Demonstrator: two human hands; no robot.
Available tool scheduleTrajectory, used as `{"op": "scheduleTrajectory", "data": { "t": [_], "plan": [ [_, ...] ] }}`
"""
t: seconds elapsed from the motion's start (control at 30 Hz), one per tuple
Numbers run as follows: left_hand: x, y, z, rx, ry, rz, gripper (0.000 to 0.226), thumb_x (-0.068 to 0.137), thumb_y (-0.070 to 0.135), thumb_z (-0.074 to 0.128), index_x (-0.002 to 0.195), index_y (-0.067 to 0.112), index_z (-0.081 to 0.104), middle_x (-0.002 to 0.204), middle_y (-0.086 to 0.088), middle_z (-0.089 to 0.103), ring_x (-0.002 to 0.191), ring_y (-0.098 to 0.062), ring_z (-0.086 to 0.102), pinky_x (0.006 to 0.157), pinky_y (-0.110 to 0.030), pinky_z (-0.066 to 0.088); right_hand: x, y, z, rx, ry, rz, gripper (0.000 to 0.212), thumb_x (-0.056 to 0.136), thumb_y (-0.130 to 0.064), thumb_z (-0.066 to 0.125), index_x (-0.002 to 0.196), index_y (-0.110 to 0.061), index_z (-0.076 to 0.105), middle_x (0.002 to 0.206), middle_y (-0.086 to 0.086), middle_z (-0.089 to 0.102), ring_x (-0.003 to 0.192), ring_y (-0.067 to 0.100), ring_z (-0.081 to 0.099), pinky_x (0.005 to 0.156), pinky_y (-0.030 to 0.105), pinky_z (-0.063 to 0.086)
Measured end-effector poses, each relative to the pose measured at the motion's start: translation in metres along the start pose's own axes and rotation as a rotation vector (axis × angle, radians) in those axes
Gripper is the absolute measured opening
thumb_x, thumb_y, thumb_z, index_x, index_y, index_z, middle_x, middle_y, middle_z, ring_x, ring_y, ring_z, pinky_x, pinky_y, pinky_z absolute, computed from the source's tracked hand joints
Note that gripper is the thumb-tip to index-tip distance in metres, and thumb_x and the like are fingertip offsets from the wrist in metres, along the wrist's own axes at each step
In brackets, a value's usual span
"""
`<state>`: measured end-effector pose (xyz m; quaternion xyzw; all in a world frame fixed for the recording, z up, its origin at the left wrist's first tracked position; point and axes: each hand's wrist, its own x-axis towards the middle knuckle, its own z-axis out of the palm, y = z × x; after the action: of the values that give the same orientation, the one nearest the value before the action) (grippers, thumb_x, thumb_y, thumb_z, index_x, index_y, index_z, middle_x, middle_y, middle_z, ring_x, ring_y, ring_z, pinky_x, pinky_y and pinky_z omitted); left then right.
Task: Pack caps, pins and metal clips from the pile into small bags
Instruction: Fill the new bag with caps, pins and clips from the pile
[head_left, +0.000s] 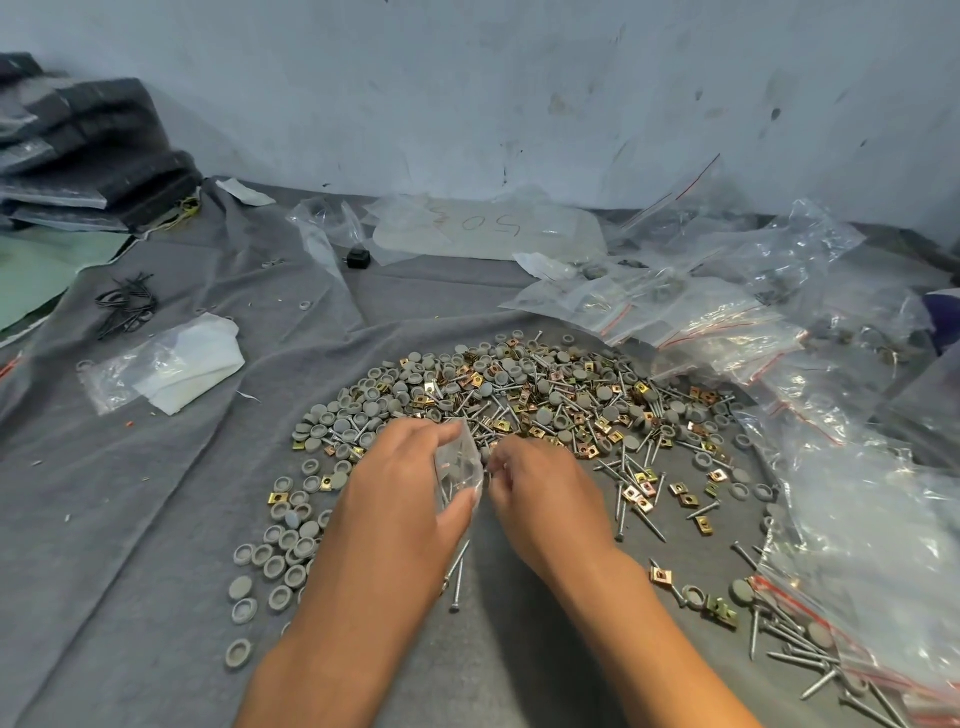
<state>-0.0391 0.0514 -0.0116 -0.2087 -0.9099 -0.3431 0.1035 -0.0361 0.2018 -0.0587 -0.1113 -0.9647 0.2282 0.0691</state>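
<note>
A wide pile (524, 395) of grey round caps, steel pins and gold metal clips lies spread on the grey cloth (156, 519). My left hand (400, 483) holds a small clear bag (460, 467) by its edge, thumb and fingers curled round it; a cap and pins show inside. My right hand (540, 483) is just right of the bag's mouth with curled fingertips near it; what they pinch is blurred. Loose caps (275, 551) trail off to the left, pins and clips (670, 499) to the right.
Filled and empty clear zip bags (753, 322) heap along the right side and at the back. A folded white bag (176, 364) and black ties (127, 306) lie at the left. Dark foam stacks (88, 150) sit at the far left against the wall.
</note>
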Motion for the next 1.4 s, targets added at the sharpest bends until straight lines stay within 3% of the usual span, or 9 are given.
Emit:
{"op": "scheduleTrajectory", "data": {
  "t": [0.1,0.27,0.43,0.53,0.6,0.73,0.9,1.23,1.4],
  "plan": [
    [0.0,0.001,-0.001,-0.013,0.001,-0.001,0.055,0.079,0.021,0.083,0.131,0.026,0.063,0.112,0.019,0.054,0.077,0.004,0.048,0.082,-0.018,0.04,-0.003,-0.002,0.001,-0.049,0.018,0.035,0.021,0.095,-0.045,0.057,0.101,-0.025,0.058,0.108,-0.003,0.059,0.105,0.022,0.054,0.078,0.034,0.044],
    [-0.001,0.002,-0.001,-0.006,0.004,0.013,0.056,0.079,0.02,0.082,0.132,0.025,0.063,0.104,0.021,0.047,0.077,-0.001,0.042,0.081,-0.02,0.04,-0.002,0.006,-0.007,-0.146,0.014,0.054,0.017,0.099,-0.033,0.05,0.109,-0.024,0.061,0.111,0.001,0.064,0.109,0.025,0.057,0.072,0.03,0.035],
    [-0.001,0.002,-0.001,-0.01,0.003,0.012,0.057,0.079,0.02,0.083,0.132,0.025,0.063,0.101,0.02,0.045,0.078,-0.003,0.041,0.081,-0.022,0.041,-0.009,0.008,-0.011,-0.208,-0.103,0.094,0.021,0.094,-0.034,0.053,0.105,-0.02,0.063,0.108,0.005,0.064,0.104,0.029,0.061,0.075,0.033,0.044],
    [-0.002,0.003,-0.001,-0.005,-0.005,0.011,0.057,0.08,0.022,0.082,0.133,0.025,0.062,0.102,0.02,0.045,0.076,-0.002,0.043,0.081,-0.022,0.042,-0.007,0.015,-0.026,-0.001,-0.067,0.083,0.012,0.096,-0.031,0.054,0.091,-0.023,0.06,0.088,-0.002,0.065,0.083,0.02,0.061,0.07,0.031,0.049],
    [-0.002,0.003,-0.001,0.002,-0.012,0.009,0.057,0.081,0.024,0.081,0.134,0.027,0.061,0.102,0.02,0.046,0.076,0.0,0.045,0.081,-0.022,0.042,-0.006,0.015,-0.038,0.272,0.036,0.052,0.013,0.096,-0.027,0.061,0.084,-0.025,0.059,0.075,-0.009,0.063,0.069,0.005,0.058,0.06,0.015,0.044],
    [-0.002,0.004,0.0,-0.006,-0.014,0.016,0.056,0.08,0.023,0.082,0.132,0.028,0.062,0.1,0.021,0.044,0.077,0.001,0.044,0.08,-0.023,0.042,-0.013,0.002,-0.059,0.623,0.132,-0.164,0.013,0.093,-0.02,0.071,0.095,-0.028,0.061,0.084,-0.015,0.07,0.068,0.003,0.061,0.059,0.01,0.043],
    [0.0,0.004,0.001,-0.002,-0.019,0.018,0.055,0.079,0.021,0.082,0.13,0.029,0.062,0.103,0.02,0.047,0.076,0.002,0.044,0.08,-0.025,0.042,-0.024,-0.004,-0.065,0.514,0.146,-0.395,0.015,0.089,-0.008,0.073,0.093,-0.022,0.069,0.082,-0.015,0.067,0.078,0.01,0.065,0.065,0.012,0.046],
    [-0.001,0.007,0.001,-0.004,-0.024,0.016,0.056,0.077,0.018,0.083,0.129,0.027,0.064,0.096,0.023,0.042,0.077,0.007,0.045,0.079,-0.018,0.036,-0.024,-0.005,-0.055,0.31,0.236,-0.526,0.02,0.084,-0.006,0.078,0.098,-0.018,0.072,0.088,-0.012,0.065,0.08,0.001,0.06,0.071,0.009,0.043],
    [0.0,0.006,0.0,0.008,-0.028,0.008,0.056,0.077,0.021,0.085,0.129,0.025,0.064,0.098,0.019,0.045,0.078,-0.003,0.04,0.082,-0.02,0.038,-0.022,-0.011,-0.056,0.704,0.42,-0.502,0.026,0.086,-0.005,0.079,0.108,-0.016,0.069,0.098,-0.005,0.073,0.09,0.011,0.072,0.077,0.022,0.057]
  ]
}}
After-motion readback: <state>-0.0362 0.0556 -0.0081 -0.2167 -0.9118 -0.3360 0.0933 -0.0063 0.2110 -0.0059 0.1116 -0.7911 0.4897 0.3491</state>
